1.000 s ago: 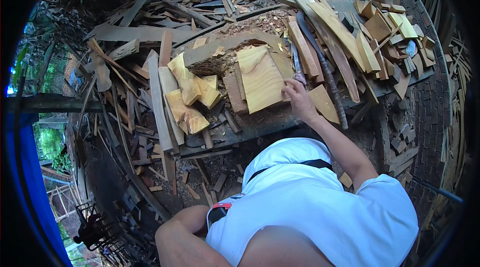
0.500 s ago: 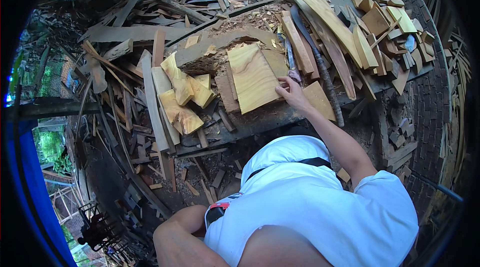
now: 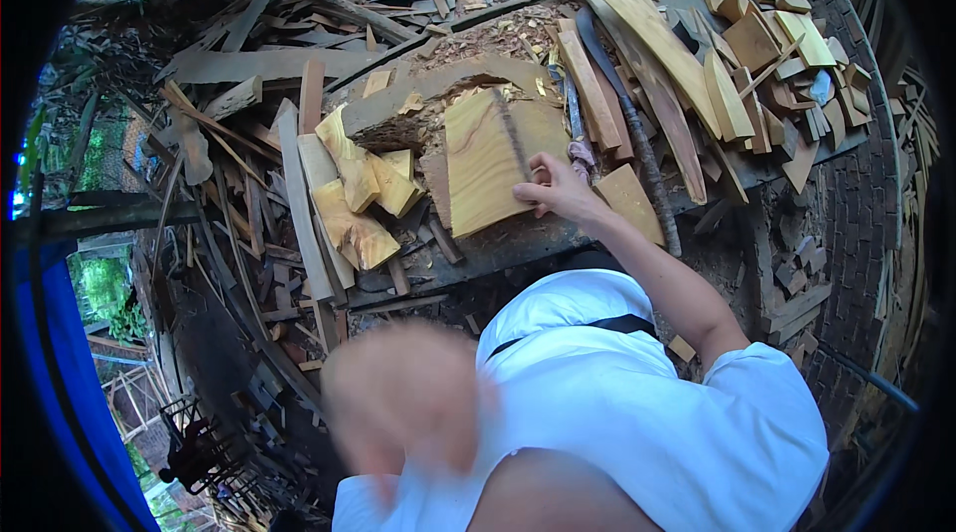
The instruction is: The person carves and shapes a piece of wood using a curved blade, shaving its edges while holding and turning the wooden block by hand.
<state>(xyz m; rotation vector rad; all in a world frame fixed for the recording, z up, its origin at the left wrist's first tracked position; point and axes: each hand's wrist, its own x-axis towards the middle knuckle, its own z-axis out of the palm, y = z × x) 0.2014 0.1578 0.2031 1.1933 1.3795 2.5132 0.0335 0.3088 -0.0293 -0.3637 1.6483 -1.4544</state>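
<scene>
Since before, the yellow board (image 3: pixel 483 168) has tipped, its edge pinched between the fingers of the right hand (image 3: pixel 560 189). Left arm (image 3: pixel 403 393) looks blurry; I can't tell its fingers.

Near the front edge of the matt, dark bench (image 3: pixel 483 269), the yellow wooden board (image 3: pixel 480 168) shows a smooth, wavy-grained face, the greyish wood block (image 3: pixel 386 120) behind it looks rough, the dark stick (image 3: pixel 644 155) crossing that edge looks knobbly, and the shirt (image 3: pixel 647 402) is matt cloth.
</scene>
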